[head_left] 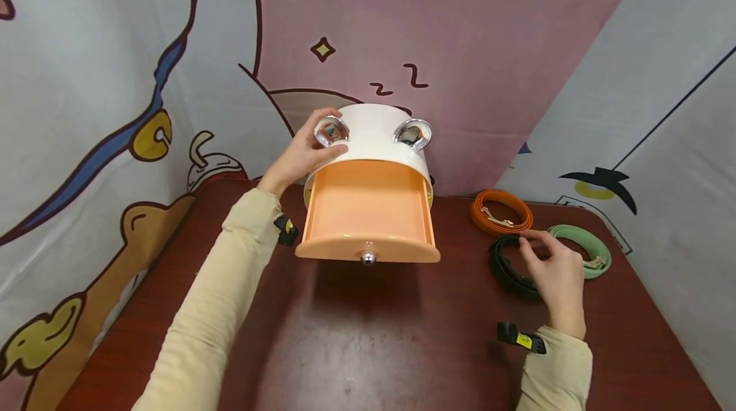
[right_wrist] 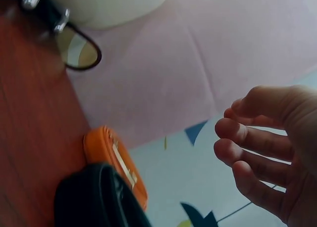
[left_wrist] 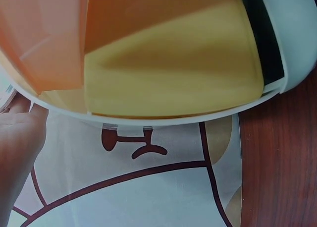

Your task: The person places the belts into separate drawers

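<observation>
At 12 o'clock on the table (head_left: 374,360), folks, sits the white box (head_left: 374,118), its orange drawer (head_left: 368,206) out front w/ the knob (head_left: 368,258) pointing to 6. So, progress check: drawer's out, that bit's done, & nothing lies on its floor. Over btwn 2 & 3, three coiled belts on the tabletop: orange belt (head_left: 480,219) at 2, black belt (head_left: 500,270) nearer 3, green belt (head_left: 600,251) just beyond it to the right. All three outside the drawer, so I'd call it early days, w/ the belts prob. the whole job left.

Now the grip! L hand (head_left: 307,146), approx. 11 o'c of the box, has fingers & thumb curled round its side by the silver fitting (head_left: 332,131); firm hold, I'd say. R hand (head_left: 558,270) hangs at the black belt's 3 o'c, thumb & forefinger tips close together near the rim in the head view. Right wrist view: fingers loosely bent, a bit parted, nothing in them, belt well apart at 7. No hold there, then!
</observation>
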`<action>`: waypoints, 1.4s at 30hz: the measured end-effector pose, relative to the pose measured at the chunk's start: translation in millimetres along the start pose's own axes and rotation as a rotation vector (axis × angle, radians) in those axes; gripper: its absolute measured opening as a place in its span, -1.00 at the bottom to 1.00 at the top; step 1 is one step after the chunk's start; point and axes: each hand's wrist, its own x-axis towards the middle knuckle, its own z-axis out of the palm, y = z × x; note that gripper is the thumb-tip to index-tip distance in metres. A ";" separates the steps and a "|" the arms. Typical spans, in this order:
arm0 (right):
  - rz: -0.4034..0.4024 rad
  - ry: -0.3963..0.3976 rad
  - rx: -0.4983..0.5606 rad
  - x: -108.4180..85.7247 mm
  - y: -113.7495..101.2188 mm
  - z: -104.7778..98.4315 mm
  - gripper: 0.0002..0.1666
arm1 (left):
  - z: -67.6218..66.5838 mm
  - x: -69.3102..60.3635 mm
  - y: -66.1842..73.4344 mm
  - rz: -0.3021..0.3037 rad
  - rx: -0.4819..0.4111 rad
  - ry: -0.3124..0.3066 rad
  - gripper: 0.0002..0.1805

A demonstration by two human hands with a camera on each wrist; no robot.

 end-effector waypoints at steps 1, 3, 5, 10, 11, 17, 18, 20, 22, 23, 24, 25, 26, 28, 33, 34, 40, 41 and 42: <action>0.009 -0.003 -0.001 -0.5 3.2 -0.1 -0.84 | -0.3 -0.2 0.1 -0.001 0.005 0.000 -0.36; 0.030 -0.007 -0.009 -1.8 9.9 -0.5 -0.83 | -0.7 -0.3 0.0 0.000 0.008 -0.001 -0.37; 0.062 -0.014 -0.012 -3.8 17.1 -0.8 -0.83 | -0.8 -0.2 -0.1 0.002 0.004 -0.002 -0.37; 0.187 -0.054 -0.041 -8.9 36.1 -1.3 -0.78 | -0.8 -0.1 0.4 0.007 -0.002 -0.005 -0.36; 0.211 -0.068 -0.046 -9.7 39.7 -1.3 -0.77 | -0.9 0.1 0.5 0.008 -0.001 -0.005 -0.36; 0.321 -0.116 -0.063 -13.4 56.8 0.5 -0.69 | -1.4 1.9 -0.5 0.008 0.000 -0.005 -0.36; 0.338 -0.116 -0.062 -14.0 58.6 0.8 -0.68 | -1.4 2.2 -0.8 0.009 -0.005 -0.006 -0.35; 0.369 -0.119 -0.058 -15.6 62.1 1.0 -0.65 | -1.1 2.5 -0.7 0.007 -0.017 -0.005 -0.36; 0.386 -0.118 -0.050 -17.1 66.0 1.3 -0.62 | -0.8 2.3 -0.3 0.008 -0.022 -0.005 -0.36; 0.392 -0.117 -0.044 -17.8 67.9 1.5 -0.61 | -0.7 2.3 -0.5 0.009 -0.025 -0.006 -0.36; 0.397 -0.117 -0.035 -18.8 69.5 1.8 -0.60 | -0.7 2.1 -0.5 0.011 -0.029 -0.008 -0.36; 0.400 -0.118 -0.026 -19.5 71.5 2.3 -0.58 | -0.6 1.9 -0.6 0.011 -0.031 -0.009 -0.36; 0.403 -0.124 -0.016 -20.3 73.4 2.9 -0.57 | -0.6 1.7 -0.7 0.013 -0.034 -0.010 -0.36; 0.418 -0.142 -0.007 -21.3 77.2 4.3 -0.51 | -0.5 1.6 -1.2 0.015 -0.033 -0.010 -0.36; 0.506 -0.250 -0.018 -22.7 85.8 9.2 -0.30 | -0.2 1.9 -1.9 0.013 -0.019 -0.002 -0.35; 0.519 -0.271 -0.018 -22.8 87.1 10.4 -0.27 | -0.1 2.1 -2.1 0.011 -0.018 0.000 -0.36; 0.528 -0.403 -0.014 -22.0 93.4 13.6 -0.14 | -0.4 2.3 -2.9 0.014 -0.026 -0.001 -0.36; 0.531 -0.426 -0.008 -21.8 94.1 13.6 -0.12 | -0.8 1.9 -2.8 0.014 -0.027 -0.001 -0.36; 0.536 -0.442 0.002 -21.6 94.4 13.6 -0.11 | -1.2 1.5 -2.5 0.012 -0.020 0.000 -0.36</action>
